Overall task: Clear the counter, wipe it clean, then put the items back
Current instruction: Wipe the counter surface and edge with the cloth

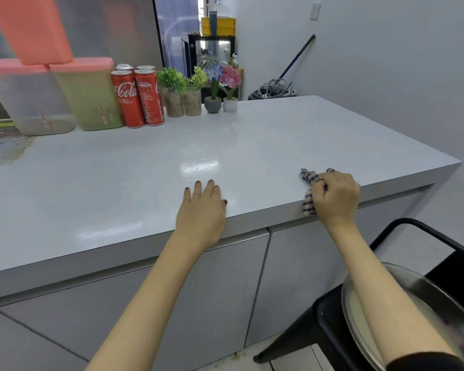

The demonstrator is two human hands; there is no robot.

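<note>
The grey counter (pixel 279 135) fills the middle of the view. My right hand (pixel 338 195) grips a bunched striped cloth (pixel 310 178) at the counter's front edge, near the right corner. My left hand (pixel 202 207) rests flat on the counter with straight fingers, close to the front edge. Along the back left stand plastic containers with pink lids (pixel 86 95), several red cola cans (pixel 137 99) and several small potted plants (pixel 198 89).
A black metal stool (pixel 340 325) with a round metal tray (pixel 429 290) on it stands at the lower right, under my right arm. Grey cabinet doors (pixel 172 303) run below the counter. A black shelf with yellow boxes (pixel 217 26) stands behind it.
</note>
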